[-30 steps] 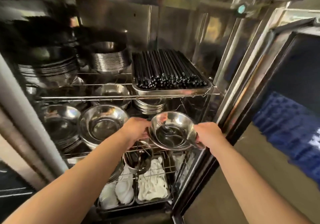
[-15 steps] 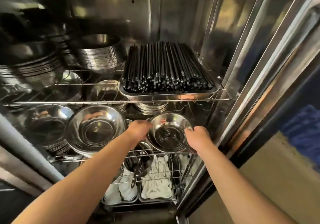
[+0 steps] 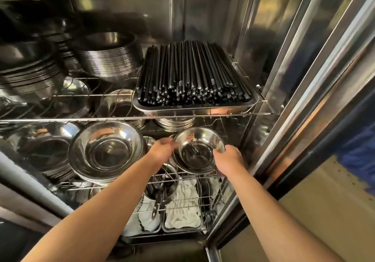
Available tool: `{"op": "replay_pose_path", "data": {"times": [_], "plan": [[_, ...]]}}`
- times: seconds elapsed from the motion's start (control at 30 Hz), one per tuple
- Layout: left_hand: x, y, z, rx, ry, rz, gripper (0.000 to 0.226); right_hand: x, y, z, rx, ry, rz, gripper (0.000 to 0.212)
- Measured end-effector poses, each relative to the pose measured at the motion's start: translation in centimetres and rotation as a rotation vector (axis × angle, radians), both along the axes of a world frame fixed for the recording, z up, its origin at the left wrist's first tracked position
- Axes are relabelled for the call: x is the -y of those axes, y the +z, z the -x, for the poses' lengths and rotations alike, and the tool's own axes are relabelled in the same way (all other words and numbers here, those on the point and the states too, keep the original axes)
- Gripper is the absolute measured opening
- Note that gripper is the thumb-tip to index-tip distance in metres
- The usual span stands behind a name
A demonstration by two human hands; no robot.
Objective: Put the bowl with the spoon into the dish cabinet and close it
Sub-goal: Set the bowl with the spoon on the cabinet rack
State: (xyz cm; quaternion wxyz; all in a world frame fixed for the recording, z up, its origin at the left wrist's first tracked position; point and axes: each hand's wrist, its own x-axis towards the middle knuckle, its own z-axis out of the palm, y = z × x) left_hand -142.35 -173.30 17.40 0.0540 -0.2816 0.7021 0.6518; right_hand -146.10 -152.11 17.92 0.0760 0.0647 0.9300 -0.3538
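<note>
A small steel bowl [image 3: 199, 140] with a metal spoon [image 3: 200, 155] lying in it sits inside the open dish cabinet, at the right end of the middle wire shelf [image 3: 113, 185]. My left hand [image 3: 163, 149] grips its left rim and my right hand [image 3: 229, 161] grips its right rim near the spoon's handle. The bowl appears to rest on another steel bowl beneath it. Whether its weight is on the shelf or in my hands I cannot tell.
A large stack of steel bowls [image 3: 105, 152] stands just left of my hands. Above, a tray of black chopsticks [image 3: 192, 75] and stacked plates [image 3: 109, 59] fill the top shelf. White cloths [image 3: 182, 207] and tongs lie below. The cabinet's steel frame [image 3: 304, 91] is at right.
Both hands have carried the bowl forward and deeper into the cabinet, onto the middle shelf's right end. My head has moved closer, so the shelves look larger.
</note>
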Motion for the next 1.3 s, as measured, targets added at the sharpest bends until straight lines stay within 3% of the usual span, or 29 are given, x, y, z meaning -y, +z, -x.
{"op": "replay_pose_path", "data": {"times": [0.17,0.33,0.43,0.57,0.73,0.93,1.07,1.3], "plan": [[0.3,-0.3,0.0,-0.040,-0.046,0.013,0.063,0.0,0.1,-0.1,0.002,0.020,-0.012,0.036],[0.3,0.0,-1.7,-0.084,-0.180,0.291,0.043,-0.2,0.3,-0.3,0.029,0.070,-0.073,0.052],[0.5,-0.4,-3.4,-0.093,-0.275,0.463,0.065,-0.4,0.3,-0.6,0.028,0.098,-0.083,0.054],[0.6,-1.6,-6.6,-0.165,-0.382,0.728,0.068,-0.2,0.5,-1.1,-0.052,0.143,-0.174,0.041],[1.2,-3.4,-10.1,-0.110,-0.488,1.069,0.072,0.4,1.1,-1.7,-0.208,0.243,-0.295,0.029],[2.0,-5.0,-13.4,-0.051,-0.546,1.385,0.071,1.4,1.1,-1.9,-0.219,0.369,-0.346,0.023],[2.8,-6.0,-15.2,-0.010,-0.541,1.489,0.076,2.2,1.2,-1.8,-0.232,0.360,-0.413,0.031],[2.4,-6.4,-15.6,0.084,-0.483,1.479,0.087,2.8,1.0,-1.9,-0.230,0.336,-0.487,0.014]]}}
